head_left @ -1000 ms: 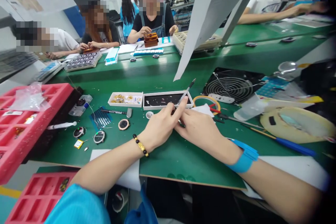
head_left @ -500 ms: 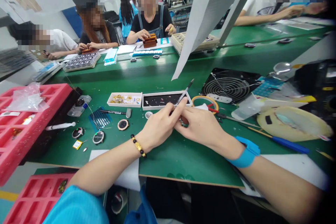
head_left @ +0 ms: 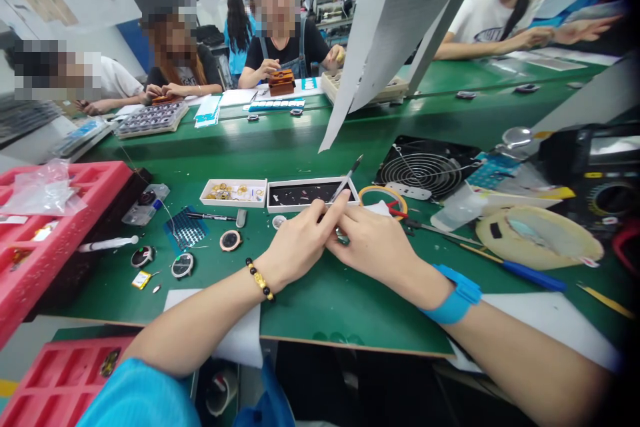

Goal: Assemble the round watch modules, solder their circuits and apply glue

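Left hand (head_left: 295, 247) and right hand (head_left: 375, 243) meet above a green counter (head_left: 300, 310), their fingers bent close around a small object (head_left: 343, 237), mostly hidden between them; which hand grips it cannot be told. Just beyond the fingers, a white-rimmed tray (head_left: 290, 208); to their left, a round dial (head_left: 231, 241)

Deep green covers the tabletop (head_left: 305, 317). I see a bright blue wrist strap (head_left: 456, 297) and a bracelet (head_left: 259, 279) of black and gold beads. The slim tool (head_left: 348, 177) is greyish with a dark end. The slotted tray (head_left: 65, 247) shows pinkish red, the screwdriver handle (head_left: 534, 275) strong blue, the tape roll (head_left: 363, 197) yellow-orange; the black fan (head_left: 424, 172) bears pale concentric rings.
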Demonstrator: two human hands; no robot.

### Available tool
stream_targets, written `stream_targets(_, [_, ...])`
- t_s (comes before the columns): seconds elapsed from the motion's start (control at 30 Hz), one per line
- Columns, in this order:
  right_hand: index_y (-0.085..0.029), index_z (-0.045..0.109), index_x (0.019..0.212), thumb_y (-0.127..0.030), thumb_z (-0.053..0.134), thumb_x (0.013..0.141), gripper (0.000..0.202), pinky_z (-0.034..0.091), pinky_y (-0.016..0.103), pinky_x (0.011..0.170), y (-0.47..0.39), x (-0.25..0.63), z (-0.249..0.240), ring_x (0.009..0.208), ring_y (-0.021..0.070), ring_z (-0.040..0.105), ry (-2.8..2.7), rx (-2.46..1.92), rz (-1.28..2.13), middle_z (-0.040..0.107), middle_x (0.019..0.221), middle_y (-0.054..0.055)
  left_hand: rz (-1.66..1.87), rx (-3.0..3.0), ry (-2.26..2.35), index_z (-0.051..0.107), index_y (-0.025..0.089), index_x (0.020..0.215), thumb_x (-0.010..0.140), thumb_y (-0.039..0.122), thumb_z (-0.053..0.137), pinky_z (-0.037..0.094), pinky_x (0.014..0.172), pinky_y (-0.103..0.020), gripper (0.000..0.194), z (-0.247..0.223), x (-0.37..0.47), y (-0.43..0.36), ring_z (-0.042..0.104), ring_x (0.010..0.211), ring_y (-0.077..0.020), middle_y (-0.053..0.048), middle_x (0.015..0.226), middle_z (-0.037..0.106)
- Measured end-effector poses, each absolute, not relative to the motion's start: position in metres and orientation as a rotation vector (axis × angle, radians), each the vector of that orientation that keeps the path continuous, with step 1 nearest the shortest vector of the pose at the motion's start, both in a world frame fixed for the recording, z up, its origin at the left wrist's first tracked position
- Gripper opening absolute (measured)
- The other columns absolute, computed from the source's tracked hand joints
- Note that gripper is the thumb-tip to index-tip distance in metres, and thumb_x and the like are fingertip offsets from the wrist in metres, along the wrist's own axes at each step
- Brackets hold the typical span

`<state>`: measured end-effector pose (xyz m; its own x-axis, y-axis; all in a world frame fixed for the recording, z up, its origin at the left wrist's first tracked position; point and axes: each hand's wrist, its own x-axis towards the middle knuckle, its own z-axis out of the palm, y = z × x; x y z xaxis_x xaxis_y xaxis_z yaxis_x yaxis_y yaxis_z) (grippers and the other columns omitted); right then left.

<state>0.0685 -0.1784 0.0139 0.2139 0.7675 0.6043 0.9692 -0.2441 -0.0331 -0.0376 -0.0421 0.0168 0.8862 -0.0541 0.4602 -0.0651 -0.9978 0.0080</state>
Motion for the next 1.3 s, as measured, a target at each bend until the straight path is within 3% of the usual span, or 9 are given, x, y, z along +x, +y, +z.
stream_targets(0.2, [-0.017,0.063,0.077,-0.015,0.057,0.080,0.007,0.037,0.031,0.054,-0.181,0.071,0.021,0.064,0.0191,0.063,-1.560,-1.978,-0.696,0.069,0.073,0.005,0.808,2.940,-0.180,0.021,0.020,0.159,0.097,0.008,0.046,0.057,0.071,-0.024,0.068,0.017,-0.038,-0.040,0.063,0.081,-0.0146,-0.003,0.102,0.055])
stream_targets(0.4, [-0.019,0.050,0.065,-0.013,0.054,0.077,0.014,0.036,0.029,0.054,-0.188,0.074,0.029,0.055,0.0136,0.050,-1.520,-1.835,-0.470,0.053,0.060,-0.002,0.923,2.818,-0.249,0.032,0.020,0.153,0.098,0.015,0.052,0.059,0.078,-0.024,0.059,0.020,-0.039,-0.038,0.065,0.087,-0.0147,-0.003,0.103,0.058])
stream_targets(0.57, [-0.019,0.049,0.066,-0.011,0.055,0.074,0.012,0.036,0.026,0.055,-0.193,0.077,0.031,0.055,0.0116,0.047,-1.464,-1.727,-0.359,0.049,0.060,-0.003,0.993,2.681,-0.306,0.045,0.018,0.141,0.093,0.014,0.062,0.060,0.081,-0.025,0.051,0.024,-0.038,-0.039,0.068,0.091,-0.0152,-0.004,0.105,0.063])
stream_targets(0.83, [-0.020,0.051,0.066,-0.011,0.053,0.069,0.009,0.037,0.025,0.055,-0.196,0.076,0.036,0.056,0.0116,0.048,-1.389,-1.623,-0.219,0.052,0.061,-0.003,1.066,2.540,-0.327,0.056,0.020,0.110,0.090,0.014,0.064,0.059,0.068,-0.023,0.022,0.028,-0.039,-0.042,0.069,0.086,-0.0157,-0.005,0.101,0.067])
stream_targets(1.07, [-0.020,0.052,0.069,-0.013,0.053,0.074,0.009,0.038,0.026,0.056,-0.200,0.078,0.041,0.057,0.0122,0.049,-1.355,-1.603,-0.143,0.054,0.064,-0.002,0.999,2.487,-0.270,0.058,0.021,0.110,0.092,0.019,0.068,0.060,0.073,-0.026,0.020,0.027,-0.037,-0.041,0.068,0.087,-0.0155,-0.005,0.102,0.067])
stream_targets(1.3, [-0.018,0.062,0.087,-0.020,0.065,0.085,0.004,0.043,0.028,0.064,-0.198,0.080,0.036,0.069,0.0153,0.057,-1.414,-1.745,-0.283,0.060,0.074,0.000,0.961,2.497,-0.161,0.060,0.020,0.110,0.086,0.008,0.066,0.061,0.079,-0.027,0.027,0.024,-0.036,-0.038,0.069,0.093,-0.0165,-0.006,0.108,0.067])
